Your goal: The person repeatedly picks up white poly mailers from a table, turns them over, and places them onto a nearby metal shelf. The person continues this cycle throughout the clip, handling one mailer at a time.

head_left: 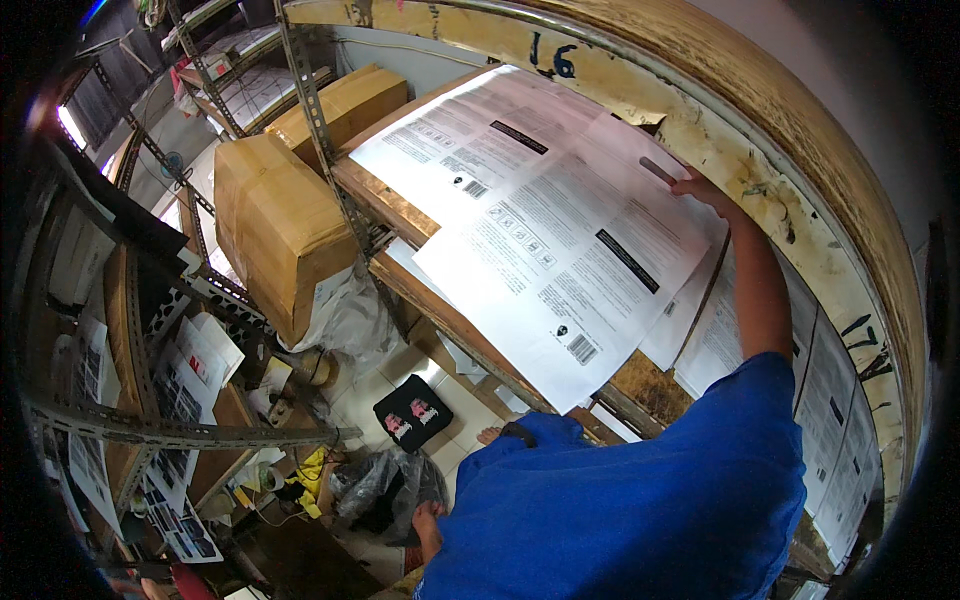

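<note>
My right hand is at the far right edge of a large printed sheet. Its fingers are closed on a slim grey bar-shaped tool, which lies over the paper; I cannot make out its exact kind. Black text, small pictures, dark bars and barcodes cover the sheet. Its near corner hangs over the edge of the wooden table. Low down, beside my blue shirt, is my left hand, away from the paper. It is small in view, and its fingers are mostly hidden.
More printed sheets lie along the table to the right. A worn, marked board borders the far side. At left are cardboard boxes and metal shelving. A black seat and plastic bags are on the tiled floor.
</note>
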`<move>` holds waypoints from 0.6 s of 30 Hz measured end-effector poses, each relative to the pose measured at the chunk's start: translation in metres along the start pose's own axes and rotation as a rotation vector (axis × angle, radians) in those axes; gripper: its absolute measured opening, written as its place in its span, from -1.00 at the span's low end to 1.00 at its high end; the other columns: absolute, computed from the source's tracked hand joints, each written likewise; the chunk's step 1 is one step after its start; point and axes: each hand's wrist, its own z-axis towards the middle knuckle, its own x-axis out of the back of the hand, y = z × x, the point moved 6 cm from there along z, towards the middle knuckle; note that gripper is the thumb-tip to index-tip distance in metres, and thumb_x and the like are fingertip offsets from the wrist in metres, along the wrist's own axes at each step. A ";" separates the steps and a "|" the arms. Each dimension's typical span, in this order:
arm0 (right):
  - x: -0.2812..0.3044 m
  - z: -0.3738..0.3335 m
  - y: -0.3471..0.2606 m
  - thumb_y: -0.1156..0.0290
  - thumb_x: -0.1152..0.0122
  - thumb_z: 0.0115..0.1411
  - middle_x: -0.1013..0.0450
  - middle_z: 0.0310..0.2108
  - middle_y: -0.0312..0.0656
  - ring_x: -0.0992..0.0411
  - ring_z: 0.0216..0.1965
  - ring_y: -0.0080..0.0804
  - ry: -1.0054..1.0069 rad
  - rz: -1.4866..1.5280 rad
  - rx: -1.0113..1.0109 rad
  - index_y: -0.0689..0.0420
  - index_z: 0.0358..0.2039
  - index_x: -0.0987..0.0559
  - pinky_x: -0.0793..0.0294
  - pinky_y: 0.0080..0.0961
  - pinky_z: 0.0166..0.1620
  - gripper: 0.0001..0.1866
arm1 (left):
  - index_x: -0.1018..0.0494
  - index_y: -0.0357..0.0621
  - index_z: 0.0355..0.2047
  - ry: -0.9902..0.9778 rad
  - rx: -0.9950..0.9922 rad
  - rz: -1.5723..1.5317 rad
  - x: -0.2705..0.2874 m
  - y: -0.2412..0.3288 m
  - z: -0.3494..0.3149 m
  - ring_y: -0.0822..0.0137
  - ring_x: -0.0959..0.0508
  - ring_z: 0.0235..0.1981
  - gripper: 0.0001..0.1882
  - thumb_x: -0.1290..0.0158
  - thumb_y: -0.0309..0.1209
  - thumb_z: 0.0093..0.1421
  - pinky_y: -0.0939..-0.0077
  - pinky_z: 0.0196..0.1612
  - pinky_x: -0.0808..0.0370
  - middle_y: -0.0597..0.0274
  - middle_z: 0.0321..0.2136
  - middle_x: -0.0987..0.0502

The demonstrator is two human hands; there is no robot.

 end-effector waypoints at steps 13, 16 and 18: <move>0.037 0.010 0.089 0.30 -0.19 0.08 -0.42 -0.01 -0.15 -0.31 0.07 -0.34 0.138 -0.049 -0.101 0.17 0.10 -0.39 -0.19 -0.44 0.14 -0.45 | -0.32 -0.28 -0.38 0.033 0.058 -0.029 0.009 -0.027 -0.001 0.29 -0.33 -0.55 -0.90 0.08 -0.50 0.28 0.25 -0.49 -0.30 0.18 -0.56 -0.33; 0.047 0.016 0.100 0.30 -0.19 0.09 -0.42 0.00 -0.14 -0.31 0.07 -0.33 0.155 -0.062 -0.108 0.18 0.10 -0.39 -0.20 -0.44 0.13 -0.46 | -0.34 -0.30 -0.35 -0.001 0.041 -0.087 0.008 -0.035 -0.004 0.28 -0.35 -0.55 -0.90 0.08 -0.50 0.27 0.26 -0.48 -0.32 0.17 -0.55 -0.34; 0.051 0.020 0.105 0.31 -0.18 0.10 -0.42 0.00 -0.14 -0.31 0.07 -0.33 0.166 -0.068 -0.107 0.19 0.10 -0.38 -0.20 -0.43 0.13 -0.46 | -0.35 -0.32 -0.33 -0.055 0.020 -0.156 0.007 -0.039 -0.001 0.28 -0.35 -0.54 -0.90 0.08 -0.51 0.27 0.26 -0.48 -0.33 0.17 -0.54 -0.34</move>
